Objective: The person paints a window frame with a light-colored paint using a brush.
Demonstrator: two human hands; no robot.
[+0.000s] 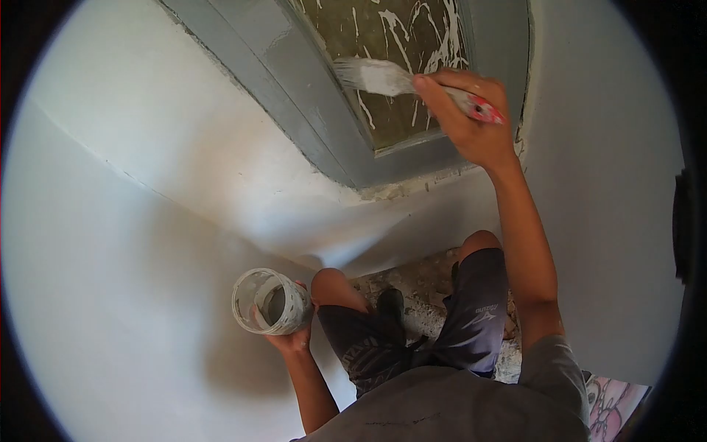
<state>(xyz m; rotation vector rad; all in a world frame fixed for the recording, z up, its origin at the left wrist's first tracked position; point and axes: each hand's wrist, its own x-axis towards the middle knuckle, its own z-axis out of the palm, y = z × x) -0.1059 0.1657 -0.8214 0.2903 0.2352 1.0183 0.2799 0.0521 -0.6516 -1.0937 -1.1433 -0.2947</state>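
Probable "MIZUNO" lettering (361, 352) on the dark shorts (471, 335).

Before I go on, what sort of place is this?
Probably a room under renovation: a grey-painted frame around a paint-streaked pane, a pale wall, and a paintbrush in the right hand.

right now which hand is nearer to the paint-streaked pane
Right. The right hand is close to the right side of the pane, holding the paintbrush across it; the left hand is farther off, below, by the left knee, holding the plastic tub.
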